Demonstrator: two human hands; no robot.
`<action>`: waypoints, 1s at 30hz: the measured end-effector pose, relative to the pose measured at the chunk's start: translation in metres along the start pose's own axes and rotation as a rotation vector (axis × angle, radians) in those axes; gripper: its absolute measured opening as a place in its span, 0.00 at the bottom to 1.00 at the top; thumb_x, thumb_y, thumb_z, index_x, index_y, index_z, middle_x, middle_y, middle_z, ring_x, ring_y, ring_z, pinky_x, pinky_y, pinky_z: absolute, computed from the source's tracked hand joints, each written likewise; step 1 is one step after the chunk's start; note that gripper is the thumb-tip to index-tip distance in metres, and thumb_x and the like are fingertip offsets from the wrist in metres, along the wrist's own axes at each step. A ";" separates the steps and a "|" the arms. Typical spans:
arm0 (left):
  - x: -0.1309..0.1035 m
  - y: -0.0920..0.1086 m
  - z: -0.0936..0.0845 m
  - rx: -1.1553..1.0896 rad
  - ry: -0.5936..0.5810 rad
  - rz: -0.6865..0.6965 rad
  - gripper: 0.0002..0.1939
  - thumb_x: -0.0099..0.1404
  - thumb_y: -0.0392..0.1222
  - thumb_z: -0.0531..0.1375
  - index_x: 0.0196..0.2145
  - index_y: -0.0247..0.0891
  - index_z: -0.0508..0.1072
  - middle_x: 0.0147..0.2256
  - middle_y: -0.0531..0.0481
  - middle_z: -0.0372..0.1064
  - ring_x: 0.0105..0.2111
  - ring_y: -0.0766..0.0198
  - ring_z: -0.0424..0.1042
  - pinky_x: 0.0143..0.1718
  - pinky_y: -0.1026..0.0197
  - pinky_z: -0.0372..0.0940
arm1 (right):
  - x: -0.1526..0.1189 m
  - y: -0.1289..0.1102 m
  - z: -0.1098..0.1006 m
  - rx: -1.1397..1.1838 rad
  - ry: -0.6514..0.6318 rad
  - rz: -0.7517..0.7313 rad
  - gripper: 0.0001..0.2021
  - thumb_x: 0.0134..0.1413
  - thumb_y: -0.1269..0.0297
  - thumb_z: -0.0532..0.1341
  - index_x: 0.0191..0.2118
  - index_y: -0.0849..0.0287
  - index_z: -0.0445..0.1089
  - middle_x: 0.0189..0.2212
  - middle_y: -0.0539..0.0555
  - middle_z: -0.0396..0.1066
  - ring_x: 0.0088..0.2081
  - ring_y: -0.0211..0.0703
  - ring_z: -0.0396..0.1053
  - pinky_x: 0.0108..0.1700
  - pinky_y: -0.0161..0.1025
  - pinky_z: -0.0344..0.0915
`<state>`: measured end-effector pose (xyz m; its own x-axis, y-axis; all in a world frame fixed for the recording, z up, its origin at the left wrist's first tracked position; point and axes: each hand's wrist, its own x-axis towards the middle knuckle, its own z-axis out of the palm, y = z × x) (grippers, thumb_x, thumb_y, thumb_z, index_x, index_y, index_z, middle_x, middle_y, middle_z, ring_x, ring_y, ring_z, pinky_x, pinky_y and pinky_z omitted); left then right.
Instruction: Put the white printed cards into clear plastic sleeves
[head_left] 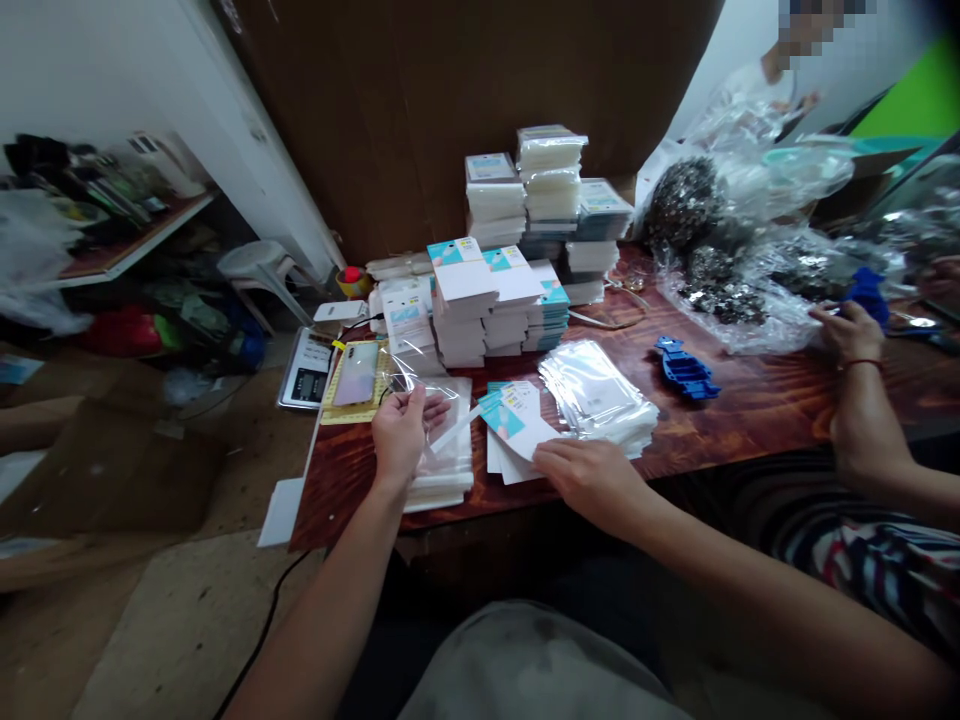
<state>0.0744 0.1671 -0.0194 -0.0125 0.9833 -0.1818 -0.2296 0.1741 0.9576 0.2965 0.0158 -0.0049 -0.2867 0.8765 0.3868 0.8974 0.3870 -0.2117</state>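
My left hand (405, 430) is above a pile of clear plastic bags (442, 482), its thumb and fingers closed on one thin clear bag that is hard to see against the rest. My right hand (596, 482) pinches the near edge of a white and teal printed card (529, 420). Under this card lie more white cards (504, 462), partly hidden by it. Just beyond my right hand is a heap of filled clear bags (596, 388).
Stacks of printed cards (466, 285) and packed bags (551, 165) stand at the back. A phone (356, 374) lies left. To the right are a blue plastic part (686, 369), bags of dark metallic pieces (724, 290) and a co-worker's hand (855, 333) with another blue part (868, 295).
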 end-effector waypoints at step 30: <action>-0.027 -0.007 0.011 -0.073 -0.133 -0.083 0.17 0.60 0.49 0.66 0.38 0.37 0.66 0.37 0.41 0.79 0.34 0.56 0.80 0.33 0.58 0.74 | 0.018 0.016 0.021 1.125 0.354 0.918 0.19 0.48 0.48 0.69 0.27 0.61 0.72 0.13 0.45 0.64 0.12 0.31 0.57 0.13 0.28 0.52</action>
<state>0.0865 0.1399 -0.0183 0.1369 0.9651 -0.2234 -0.2944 0.2549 0.9211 0.2990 0.0438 -0.0203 0.4613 0.8811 -0.1037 -0.0529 -0.0894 -0.9946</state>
